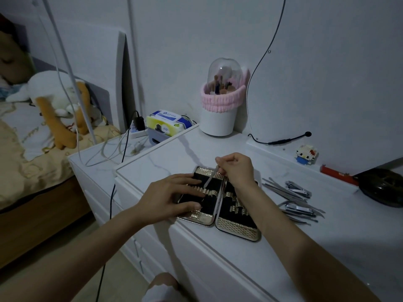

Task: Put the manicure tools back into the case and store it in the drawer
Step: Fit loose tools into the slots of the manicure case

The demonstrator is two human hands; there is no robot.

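The manicure case (237, 228) lies open flat on the white dresser top, gold rims and black lining with elastic loops. My left hand (168, 198) rests on the case's left half with straight fingers spread across the loops. My right hand (236, 168) hovers over the hinge and pinches a thin metal tool (211, 177), its tip angled down onto the left half. To the right of the case lies a pile of loose steel tools (294, 198), among them two nail clippers and several slim picks.
A white brush holder with a pink band (219, 110) stands at the back. A wipes pack (166, 122), cables and a power strip sit at the left. A block figure (305, 154), a red object (337, 174) and a dark bowl (383, 186) are at the right. Drawer fronts (218, 269) lie below.
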